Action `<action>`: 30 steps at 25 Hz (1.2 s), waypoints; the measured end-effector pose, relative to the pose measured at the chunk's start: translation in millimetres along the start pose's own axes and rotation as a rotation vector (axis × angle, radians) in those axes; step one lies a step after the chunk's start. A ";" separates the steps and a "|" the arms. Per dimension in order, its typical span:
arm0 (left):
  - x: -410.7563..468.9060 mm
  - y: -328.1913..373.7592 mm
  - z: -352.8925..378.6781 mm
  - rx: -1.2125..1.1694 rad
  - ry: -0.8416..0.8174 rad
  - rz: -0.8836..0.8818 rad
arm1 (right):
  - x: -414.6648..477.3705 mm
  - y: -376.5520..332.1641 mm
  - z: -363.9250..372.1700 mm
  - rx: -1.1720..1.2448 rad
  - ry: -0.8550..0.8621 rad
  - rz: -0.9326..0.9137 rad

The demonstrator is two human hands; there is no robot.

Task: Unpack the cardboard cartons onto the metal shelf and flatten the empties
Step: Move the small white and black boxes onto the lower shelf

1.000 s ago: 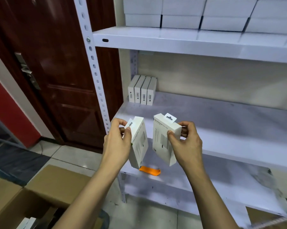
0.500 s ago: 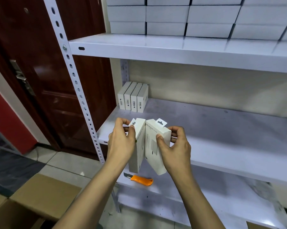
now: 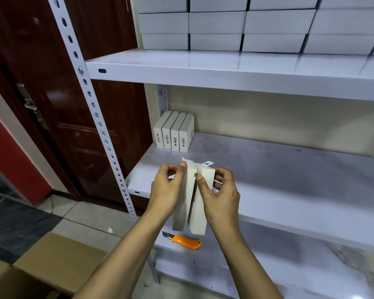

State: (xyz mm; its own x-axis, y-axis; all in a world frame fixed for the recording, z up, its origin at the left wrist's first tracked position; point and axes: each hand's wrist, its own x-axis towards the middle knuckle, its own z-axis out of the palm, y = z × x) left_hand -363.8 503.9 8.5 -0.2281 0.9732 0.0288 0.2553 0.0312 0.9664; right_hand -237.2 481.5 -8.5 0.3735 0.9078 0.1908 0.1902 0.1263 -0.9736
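No text is legible; the shelved white boxes (image 3: 174,131) carry unreadable barcodes

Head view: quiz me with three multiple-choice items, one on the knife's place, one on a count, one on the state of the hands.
1. The orange knife lies:
A) on the lower shelf
B) on the floor
C) on a brown carton

2. Small white boxes standing in the row at the back left of the middle shelf:
A) two
B) four
C) six

3. The left hand and right hand:
A) are both empty
B) each grip one white box
C) share a single box

Key:
1 A, it rests on the shelf level under the hands.
2 B, four barcoded ends show.
3 B, the left box and right box are held side by side.
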 end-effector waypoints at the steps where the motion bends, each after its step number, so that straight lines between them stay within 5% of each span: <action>1: 0.4 -3.0 1.4 0.002 -0.031 -0.004 | -0.3 1.7 1.9 0.012 -0.012 -0.002; 8: 9.2 -16.7 4.3 0.115 -0.182 0.026 | 5.3 10.5 5.2 0.096 -0.128 0.013; 30: 3.2 -20.5 10.8 0.070 -0.172 0.024 | 12.5 25.7 -0.4 -0.013 -0.261 0.112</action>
State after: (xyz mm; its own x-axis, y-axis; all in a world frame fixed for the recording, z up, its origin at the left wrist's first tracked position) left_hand -359.6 508.8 -14.1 -0.0581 0.9983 0.0020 0.3253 0.0170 0.9455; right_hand -227.3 496.0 -31.1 0.1473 0.9882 0.0413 0.1729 0.0154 -0.9848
